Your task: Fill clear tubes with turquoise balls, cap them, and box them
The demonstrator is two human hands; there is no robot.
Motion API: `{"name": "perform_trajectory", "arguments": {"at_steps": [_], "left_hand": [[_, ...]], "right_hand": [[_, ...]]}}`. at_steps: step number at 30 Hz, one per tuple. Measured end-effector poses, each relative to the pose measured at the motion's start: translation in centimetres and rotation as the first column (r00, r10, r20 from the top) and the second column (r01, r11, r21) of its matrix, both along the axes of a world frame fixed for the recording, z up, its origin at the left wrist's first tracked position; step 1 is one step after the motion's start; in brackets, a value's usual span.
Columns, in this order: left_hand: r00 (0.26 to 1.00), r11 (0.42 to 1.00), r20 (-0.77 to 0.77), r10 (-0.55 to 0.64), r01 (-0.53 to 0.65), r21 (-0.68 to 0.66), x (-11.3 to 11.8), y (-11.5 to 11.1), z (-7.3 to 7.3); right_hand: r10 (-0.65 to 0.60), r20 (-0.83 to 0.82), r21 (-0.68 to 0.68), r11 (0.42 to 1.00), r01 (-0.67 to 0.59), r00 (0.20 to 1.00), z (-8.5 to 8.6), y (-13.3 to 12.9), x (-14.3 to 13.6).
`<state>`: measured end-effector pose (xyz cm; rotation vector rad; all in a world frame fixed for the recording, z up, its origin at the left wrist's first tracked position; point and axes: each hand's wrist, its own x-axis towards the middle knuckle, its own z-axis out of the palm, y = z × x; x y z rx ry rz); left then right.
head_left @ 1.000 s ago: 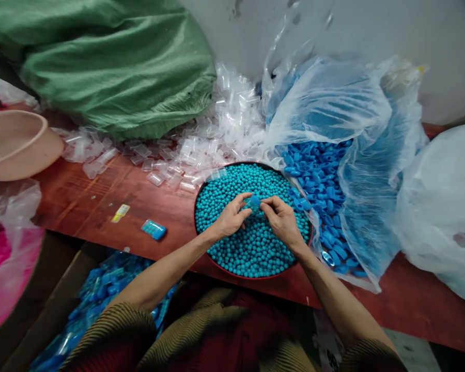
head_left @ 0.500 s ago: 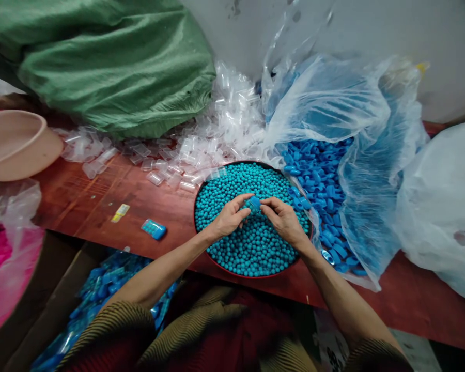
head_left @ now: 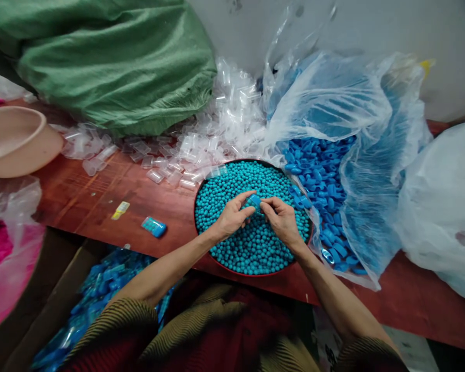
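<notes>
Above a round tray of turquoise beads (head_left: 251,253), both hands meet at a small clear container with a blue cap (head_left: 254,201). My left hand (head_left: 232,216) is closed around the container's body, thumb in front and index finger along its top. The fingertips of my right hand (head_left: 282,219) pinch at the cap's right side; the fingers partly hide what they touch. On the red table to the left lies a similar bead-filled container with a blue cap (head_left: 154,227).
Clear plastic containers (head_left: 201,150) are heaped behind the tray. Blue caps (head_left: 325,181) spill from a plastic bag (head_left: 372,201) at the right. A green sack (head_left: 120,67), a pink basin (head_left: 19,139) and a yellow label (head_left: 120,210) are at the left. Filled containers (head_left: 101,284) lie below the table edge.
Hardly anything differs. Both hands stay over the beads on the same container, with only a slight shift of the fingers and of the camera's view.
</notes>
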<state>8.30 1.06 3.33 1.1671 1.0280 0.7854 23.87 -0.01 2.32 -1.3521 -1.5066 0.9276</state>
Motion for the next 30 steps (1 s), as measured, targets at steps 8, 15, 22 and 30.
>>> {"name": "perform_trajectory", "arguments": {"at_steps": [8, 15, 22, 30], "left_hand": [[0.996, 0.994, -0.006, 0.086, -0.085, 0.075, 0.1, -0.3, -0.4], [0.979, 0.977, -0.053, -0.195, 0.198, 0.072, -1.6, 0.5, 0.0], [0.990, 0.966, -0.134, -0.032, 0.065, 0.249, -0.6, -0.8, 0.1], [0.998, 0.974, -0.067, 0.016, 0.000, 0.225, -0.1, -1.0, -0.4]], "right_hand": [[0.127, 0.133, 0.097, 0.985, -0.141, 0.983, 0.1, -0.3, 0.4], [0.320, -0.128, -0.175, 0.924, -0.339, 0.939, 1.7, 0.7, 3.0], [0.165, 0.090, -0.015, 0.986, -0.164, 0.982, 1.1, 0.2, 0.8], [0.080, 0.590, 0.210, 0.946, -0.249, 0.803, -0.3, -2.4, -2.0]]}}
